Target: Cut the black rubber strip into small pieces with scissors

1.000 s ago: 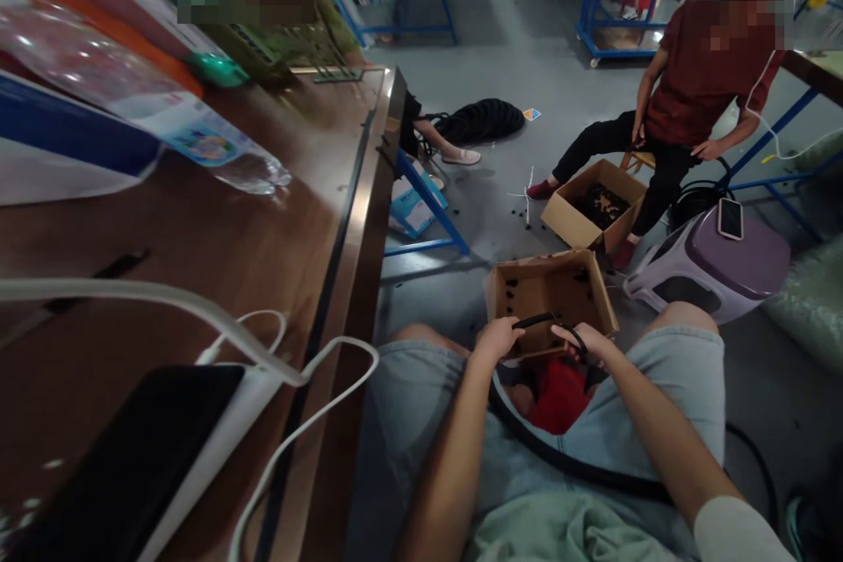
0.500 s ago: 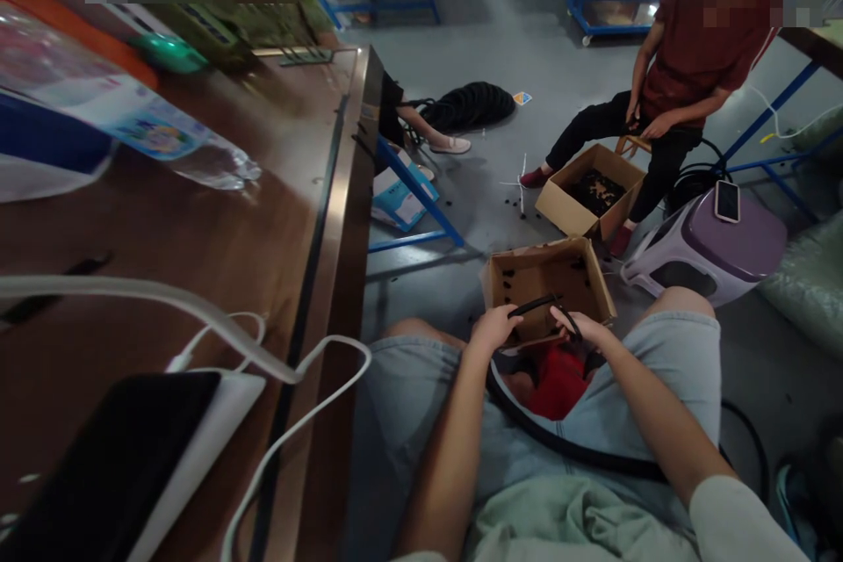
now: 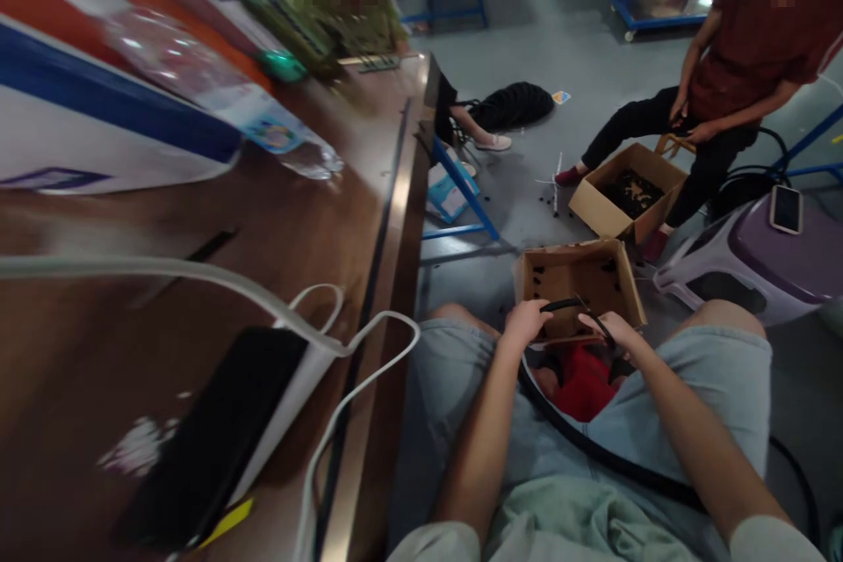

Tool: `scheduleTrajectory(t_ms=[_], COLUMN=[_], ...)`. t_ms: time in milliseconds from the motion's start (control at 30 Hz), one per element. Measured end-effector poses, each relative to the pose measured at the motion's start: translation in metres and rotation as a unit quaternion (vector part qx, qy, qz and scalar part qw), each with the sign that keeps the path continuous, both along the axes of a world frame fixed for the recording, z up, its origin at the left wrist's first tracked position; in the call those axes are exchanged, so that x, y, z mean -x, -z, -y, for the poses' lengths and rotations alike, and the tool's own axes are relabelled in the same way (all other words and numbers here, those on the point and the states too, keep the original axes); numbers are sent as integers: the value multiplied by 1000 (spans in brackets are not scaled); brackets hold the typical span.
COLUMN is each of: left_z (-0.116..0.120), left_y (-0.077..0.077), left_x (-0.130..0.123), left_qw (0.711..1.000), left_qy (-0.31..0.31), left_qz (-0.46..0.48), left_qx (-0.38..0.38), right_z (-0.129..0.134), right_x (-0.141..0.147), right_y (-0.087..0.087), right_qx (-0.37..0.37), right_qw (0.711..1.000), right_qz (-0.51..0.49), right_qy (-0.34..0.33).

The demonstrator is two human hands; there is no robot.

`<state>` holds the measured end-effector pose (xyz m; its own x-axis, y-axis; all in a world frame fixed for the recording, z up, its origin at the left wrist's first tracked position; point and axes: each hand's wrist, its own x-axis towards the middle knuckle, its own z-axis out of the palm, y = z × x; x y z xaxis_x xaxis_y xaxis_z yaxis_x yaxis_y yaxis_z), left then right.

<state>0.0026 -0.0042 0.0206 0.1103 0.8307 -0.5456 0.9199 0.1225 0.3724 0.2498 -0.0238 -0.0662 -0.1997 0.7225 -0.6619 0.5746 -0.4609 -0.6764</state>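
Note:
My left hand [image 3: 525, 323] is closed around a long black rubber-like tube [image 3: 596, 450]. A short length of it sticks out past my fingers toward the right, over an open cardboard box [image 3: 572, 268]. The rest loops down across my lap and off to the right. My right hand [image 3: 614, 334] grips dark-handled scissors [image 3: 602, 327], whose blades are at the tube's free end; whether they touch it I cannot make out. Several small black pieces lie inside the box, which stands on the floor between my knees.
A wooden table [image 3: 290, 219] with a metal edge is at my left, carrying a phone [image 3: 224, 430], a white cable and a plastic bottle [image 3: 290, 149]. Ahead, a seated co-worker has a second cardboard box [image 3: 632, 189]. A purple-topped stool [image 3: 783, 246] stands at right.
My view has swung left, so everything sits farther right in the picture. The tube is still in my left hand, and the scissors remain in my right at its end.

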Motion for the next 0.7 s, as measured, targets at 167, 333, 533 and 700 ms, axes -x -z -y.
scheduleTrajectory(t_ms=[167,333,533,700], left_z=[-1,0,-1,0], left_y=[-2,-2,-3,-4], left_x=[-4,-3,-3,-3], left_qw=[1000,1000,999,1000], left_qy=[3,-4,14,11], left_qz=[21,21,32,25], left_qx=[-1,-5,-12,-13], right_z=[-3,-3,-4,-2], right_x=[-3,-5,-9,-11], right_y=[15,19,19,23], right_qx=[20,18,-5,-2], right_qw=[999,1000,1000,1000], right_qz=[-39,-13,-12,-27], right_qy=[27,4,-4,-1])
